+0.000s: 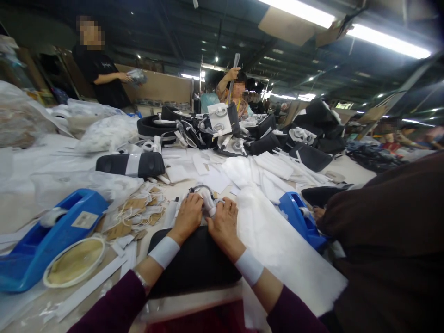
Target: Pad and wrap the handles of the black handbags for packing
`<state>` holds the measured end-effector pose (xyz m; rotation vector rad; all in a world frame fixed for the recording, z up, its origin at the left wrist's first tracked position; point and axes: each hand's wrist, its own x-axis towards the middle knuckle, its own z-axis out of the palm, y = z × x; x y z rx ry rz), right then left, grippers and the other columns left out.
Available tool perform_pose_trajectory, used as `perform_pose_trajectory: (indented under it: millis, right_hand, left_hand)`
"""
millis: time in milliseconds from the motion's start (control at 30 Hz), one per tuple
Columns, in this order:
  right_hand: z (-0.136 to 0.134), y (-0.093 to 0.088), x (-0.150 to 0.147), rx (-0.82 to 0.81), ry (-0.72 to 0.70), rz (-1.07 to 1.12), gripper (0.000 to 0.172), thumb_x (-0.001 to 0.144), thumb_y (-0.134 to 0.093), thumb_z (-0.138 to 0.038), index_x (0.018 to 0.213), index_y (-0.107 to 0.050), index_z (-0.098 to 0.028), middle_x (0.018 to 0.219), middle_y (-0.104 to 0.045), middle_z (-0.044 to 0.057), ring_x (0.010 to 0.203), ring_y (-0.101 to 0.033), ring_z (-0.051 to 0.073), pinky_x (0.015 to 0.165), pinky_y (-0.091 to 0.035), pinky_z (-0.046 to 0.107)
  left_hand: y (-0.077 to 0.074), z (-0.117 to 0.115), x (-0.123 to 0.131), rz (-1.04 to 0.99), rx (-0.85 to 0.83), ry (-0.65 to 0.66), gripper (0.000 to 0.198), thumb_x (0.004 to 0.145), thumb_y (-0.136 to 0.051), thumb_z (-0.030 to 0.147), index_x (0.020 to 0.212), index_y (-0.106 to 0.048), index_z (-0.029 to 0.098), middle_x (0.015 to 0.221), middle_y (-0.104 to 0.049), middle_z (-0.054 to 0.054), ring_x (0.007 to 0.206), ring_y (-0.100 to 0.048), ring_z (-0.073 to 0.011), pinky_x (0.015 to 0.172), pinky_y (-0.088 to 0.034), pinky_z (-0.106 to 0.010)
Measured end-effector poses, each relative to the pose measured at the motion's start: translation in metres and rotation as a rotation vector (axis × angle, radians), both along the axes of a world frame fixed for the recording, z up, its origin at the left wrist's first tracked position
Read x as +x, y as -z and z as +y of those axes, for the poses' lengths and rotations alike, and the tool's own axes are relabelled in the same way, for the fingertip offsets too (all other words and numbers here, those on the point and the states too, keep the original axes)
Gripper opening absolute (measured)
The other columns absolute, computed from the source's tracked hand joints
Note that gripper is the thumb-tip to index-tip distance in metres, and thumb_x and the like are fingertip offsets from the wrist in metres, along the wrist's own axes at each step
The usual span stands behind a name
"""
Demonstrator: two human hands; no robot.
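Note:
A black bag (196,266) lies flat on the table in front of me. At its far end, a bundle in white wrapping (208,203), which looks like a wrapped bag handle, stands up between my hands. My left hand (189,215) holds this bundle from the left, fingers curled over its far side. From the right, my right hand (225,223) presses against it with bent fingers. The fingertips of both hands are partly hidden. Each wrist wears a pale band, and a dark curved edge shows just beyond the bundle.
Blue tape dispensers stand left (74,222) and right (300,217). Left are a round tub (74,262) and cardboard tags (133,208). White foam sheet (274,240) covers the right. Black bags (204,125) pile up behind. A co-worker's dark sleeve (388,217) is close at right.

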<state>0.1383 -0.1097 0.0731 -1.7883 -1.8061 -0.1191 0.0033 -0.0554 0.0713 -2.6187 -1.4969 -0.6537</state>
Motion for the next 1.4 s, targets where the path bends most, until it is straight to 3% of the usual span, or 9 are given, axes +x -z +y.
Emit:
perform_pose_trajectory:
  millis: [167, 367, 500, 600, 700, 867, 1033, 1267, 1400]
  right_hand:
    - [0.017, -0.001, -0.008, -0.12, 0.074, -0.084, 0.029, 0.074, -0.06, -0.014, 0.102, -0.059, -0.006, 0.113, -0.054, 0.022, 0.103, -0.047, 0.032, 0.091, -0.042, 0.047]
    - [0.018, 0.004, -0.001, 0.02, 0.024, 0.082, 0.027, 0.073, -0.059, -0.021, 0.099, -0.059, -0.013, 0.098, -0.061, 0.012, 0.095, -0.052, 0.027, 0.086, -0.044, 0.041]
    - [0.018, 0.007, 0.005, 0.019, 0.01, 0.216, 0.027, 0.074, -0.057, -0.022, 0.1, -0.06, -0.015, 0.089, -0.063, 0.008, 0.088, -0.056, 0.025, 0.082, -0.046, 0.037]
    - [0.019, 0.007, 0.003, -0.006, -0.009, 0.172, 0.039, 0.074, -0.057, -0.021, 0.112, -0.056, -0.012, 0.096, -0.062, 0.011, 0.091, -0.055, 0.026, 0.083, -0.046, 0.037]
    - [0.022, 0.007, -0.003, -0.005, -0.03, -0.009, 0.057, 0.07, -0.056, -0.012, 0.127, -0.048, -0.008, 0.109, -0.057, 0.017, 0.099, -0.051, 0.029, 0.086, -0.045, 0.041]
    - [0.028, 0.009, -0.007, 0.022, 0.036, -0.07, 0.054, 0.072, -0.051, -0.006, 0.125, -0.05, -0.009, 0.103, -0.057, 0.018, 0.094, -0.05, 0.03, 0.083, -0.045, 0.044]
    - [0.026, 0.005, -0.002, 0.031, 0.004, 0.143, 0.056, 0.068, -0.053, -0.01, 0.125, -0.05, -0.012, 0.103, -0.062, 0.013, 0.097, -0.054, 0.027, 0.086, -0.044, 0.039]
    - [0.037, -0.001, 0.011, -0.187, 0.17, 0.592, 0.05, 0.061, -0.063, -0.023, 0.11, -0.054, -0.023, 0.074, -0.062, -0.002, 0.067, -0.056, 0.019, 0.064, -0.039, 0.029]
    - [0.048, 0.01, 0.02, -0.185, 0.102, 0.871, 0.052, 0.056, -0.066, -0.026, 0.106, -0.054, -0.022, 0.067, -0.058, -0.006, 0.063, -0.055, 0.017, 0.06, -0.04, 0.026]
  left_hand:
    - [0.001, 0.001, -0.002, 0.016, -0.041, 0.074, 0.015, 0.082, -0.052, 0.012, 0.09, -0.063, 0.019, 0.103, -0.065, -0.007, 0.104, -0.055, -0.0252, 0.096, -0.041, -0.04]
    - [0.004, 0.003, -0.002, -0.032, -0.049, 0.025, 0.022, 0.079, -0.051, 0.008, 0.096, -0.063, 0.016, 0.103, -0.065, -0.011, 0.107, -0.054, -0.0275, 0.094, -0.041, -0.042]
    - [0.005, 0.003, -0.003, -0.048, -0.05, 0.021, 0.02, 0.079, -0.053, 0.011, 0.097, -0.062, 0.015, 0.105, -0.064, -0.011, 0.107, -0.053, -0.0277, 0.094, -0.04, -0.042]
    - [0.005, 0.003, -0.003, -0.043, -0.047, 0.034, 0.02, 0.08, -0.054, 0.011, 0.096, -0.063, 0.017, 0.106, -0.063, -0.01, 0.107, -0.053, -0.0272, 0.093, -0.041, -0.042]
    - [0.004, 0.002, -0.004, -0.042, -0.03, 0.029, 0.021, 0.079, -0.052, 0.009, 0.096, -0.064, 0.017, 0.112, -0.06, -0.012, 0.111, -0.05, -0.0281, 0.095, -0.04, -0.042]
    - [0.002, 0.002, -0.004, -0.036, -0.027, 0.043, 0.015, 0.077, -0.057, 0.012, 0.089, -0.063, 0.019, 0.109, -0.06, -0.01, 0.112, -0.049, -0.0285, 0.096, -0.04, -0.043]
    - [0.003, 0.004, -0.002, -0.029, -0.044, 0.025, 0.013, 0.077, -0.06, 0.016, 0.089, -0.063, 0.019, 0.105, -0.061, -0.011, 0.109, -0.05, -0.0304, 0.092, -0.041, -0.044]
    - [0.005, 0.004, -0.001, -0.051, -0.052, 0.027, 0.015, 0.077, -0.063, 0.021, 0.092, -0.063, 0.018, 0.107, -0.06, -0.011, 0.111, -0.048, -0.0316, 0.093, -0.04, -0.045]
    - [0.005, 0.003, -0.001, -0.07, -0.056, 0.025, 0.015, 0.077, -0.063, 0.021, 0.092, -0.063, 0.019, 0.108, -0.059, -0.011, 0.113, -0.048, -0.0312, 0.094, -0.038, -0.045]
